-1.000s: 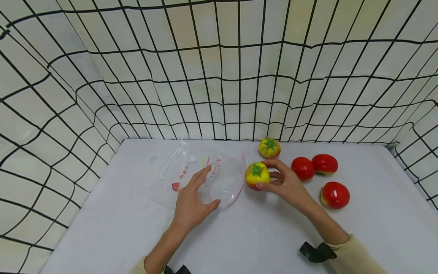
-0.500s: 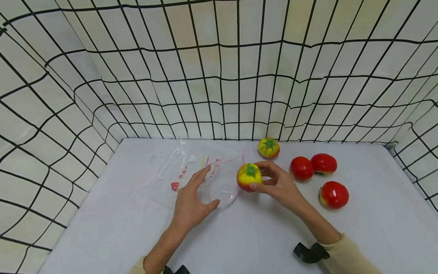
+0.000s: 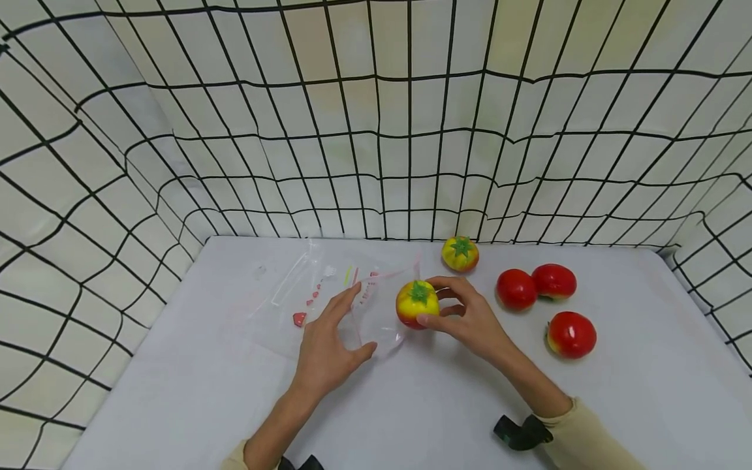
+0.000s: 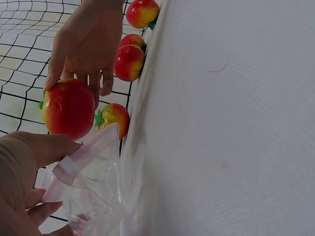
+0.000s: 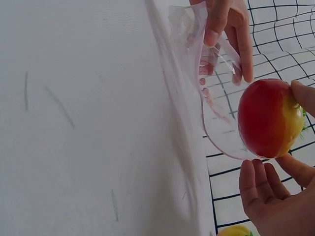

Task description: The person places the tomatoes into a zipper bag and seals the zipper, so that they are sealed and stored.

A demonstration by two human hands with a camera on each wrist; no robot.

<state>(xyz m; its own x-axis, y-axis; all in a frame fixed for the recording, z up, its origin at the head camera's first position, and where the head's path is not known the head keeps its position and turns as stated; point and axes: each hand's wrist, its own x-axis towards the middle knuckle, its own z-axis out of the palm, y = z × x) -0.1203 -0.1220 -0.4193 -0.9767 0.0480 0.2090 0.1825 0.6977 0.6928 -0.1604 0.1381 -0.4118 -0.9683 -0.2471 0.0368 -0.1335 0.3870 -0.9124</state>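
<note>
My right hand [image 3: 464,316] pinches a glossy red and yellow tomato [image 3: 416,301] with a green star-shaped stem top. In the head view it overlaps the right side of a clear zip bag [image 3: 382,316] with a pink rim and red print. My left hand [image 3: 329,352] stands at the bag's mouth, its thumb and index finger spread wide and straight against the rim. In the right wrist view the tomato [image 5: 263,118] is right beside the mouth. The left wrist view shows the bag's film [image 4: 96,196] sagging below the rim.
Behind my right hand another yellow tomato [image 3: 460,254] sits near the table's back edge. On the right lie red tomatoes, two together [image 3: 516,289] and one nearer me [image 3: 572,335]. Black wire mesh [image 3: 411,153] borders the white table [image 3: 411,418] at the back and sides.
My right hand has moved left with the tomato, from beside the bag's rim to overlapping the bag. My left hand and the bag hold almost the same place.
</note>
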